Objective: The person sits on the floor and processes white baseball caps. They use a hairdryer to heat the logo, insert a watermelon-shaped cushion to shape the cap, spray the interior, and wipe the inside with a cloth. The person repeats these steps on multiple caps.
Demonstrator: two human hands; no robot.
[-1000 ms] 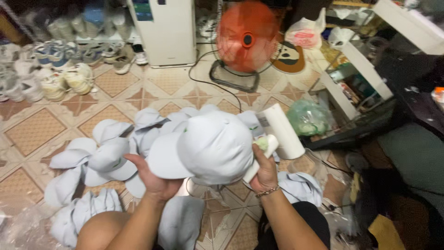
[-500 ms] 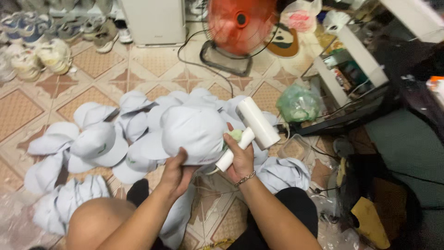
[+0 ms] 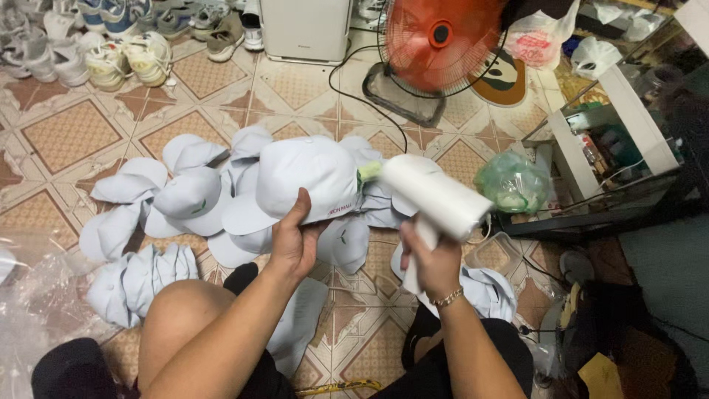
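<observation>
My left hand grips a pale blue-white cap from below, thumb on its side, holding it up over the floor. My right hand holds the white handle of a lint roller, whose white roll with a green end sits just right of the cap, close to its edge. Several more pale caps lie spread on the tiled floor beyond my knees, and a stacked bunch of caps lies by my left knee.
An orange floor fan with a black cord stands ahead. A white appliance and several shoes line the far wall. A green plastic bag and a cluttered low shelf are at right. Clear plastic wrap lies at left.
The lint roller has come off the cap's crown and swung out to the right. My left hand has shifted its grip to the cap's lower side, turning the cap.
</observation>
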